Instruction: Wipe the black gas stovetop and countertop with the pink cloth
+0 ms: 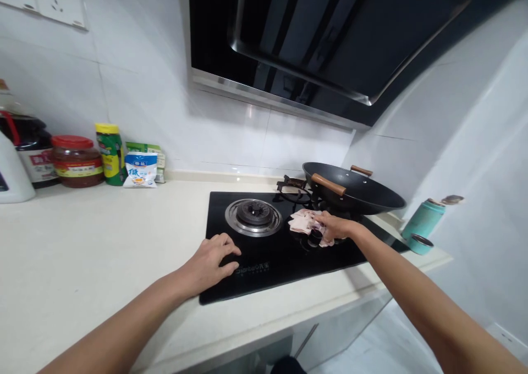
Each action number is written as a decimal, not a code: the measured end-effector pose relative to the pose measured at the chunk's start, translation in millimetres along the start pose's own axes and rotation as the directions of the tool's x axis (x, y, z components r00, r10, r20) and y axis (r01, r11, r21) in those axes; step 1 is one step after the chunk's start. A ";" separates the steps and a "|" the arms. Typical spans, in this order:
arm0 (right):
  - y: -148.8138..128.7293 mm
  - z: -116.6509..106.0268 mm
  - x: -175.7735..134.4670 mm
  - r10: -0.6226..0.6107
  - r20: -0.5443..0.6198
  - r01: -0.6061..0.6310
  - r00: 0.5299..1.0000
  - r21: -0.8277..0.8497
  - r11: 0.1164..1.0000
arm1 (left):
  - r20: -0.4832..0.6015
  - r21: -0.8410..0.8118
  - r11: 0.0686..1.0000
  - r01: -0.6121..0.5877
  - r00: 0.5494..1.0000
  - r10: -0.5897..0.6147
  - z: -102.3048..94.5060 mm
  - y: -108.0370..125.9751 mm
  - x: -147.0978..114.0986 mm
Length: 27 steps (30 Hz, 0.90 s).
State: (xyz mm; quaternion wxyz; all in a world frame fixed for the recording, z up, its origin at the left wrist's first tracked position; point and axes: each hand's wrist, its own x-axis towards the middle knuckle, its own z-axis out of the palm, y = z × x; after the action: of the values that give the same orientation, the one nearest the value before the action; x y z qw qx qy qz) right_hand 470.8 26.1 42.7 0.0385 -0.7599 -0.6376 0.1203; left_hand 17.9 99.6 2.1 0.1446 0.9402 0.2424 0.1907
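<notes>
On the black glass gas hob (264, 278), a pale pink cloth (303, 221) lies bunched around a dark control knob (315, 237). My right hand (335, 226) presses on the cloth with its fingers closed over it. At the hob's left edge rests my left hand (216, 259), fingers apart and slightly curled, holding nothing. The left burner (253, 214), a round dark cap in a metal ring, is bare of any pan support. Behind my right hand a black wok (363, 192) with wooden handles sits over the right side of the hob.
A loose pan support (293, 190) lies by the wok. Along the wall at left stand a red-lidded jar (77, 162), a green shaker (110, 154), a salt packet (141, 170) and bottles. A turquoise flask (424, 220) stands at right. The range hood (284, 33) hangs overhead.
</notes>
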 end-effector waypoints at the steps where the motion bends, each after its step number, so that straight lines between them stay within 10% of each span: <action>1: -2.3 0.6 5.3 0.001 -0.001 -0.001 1.000 -0.027 1.000 | 0.000 0.002 1.000 0.004 1.000 -0.004 0.8 0.0 1.2; 15: -10.2 -5.6 53.7 0.166 -0.177 -0.184 0.970 -0.092 0.979 | 0.031 -0.058 0.998 0.015 0.999 -0.013 1.1 -5.9 3.6; 27: 50.1 -3.0 -29.5 0.319 -0.202 -0.314 0.926 0.054 0.948 | 0.038 -0.073 0.997 0.000 0.999 0.003 -2.1 -3.7 1.6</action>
State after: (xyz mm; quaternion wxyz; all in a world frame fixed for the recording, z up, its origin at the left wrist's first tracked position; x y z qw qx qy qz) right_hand 515.0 -11.7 38.9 0.0929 -0.8607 -0.4978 0.0516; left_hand 16.8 103.8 3.2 0.1833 0.9380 0.2316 0.1815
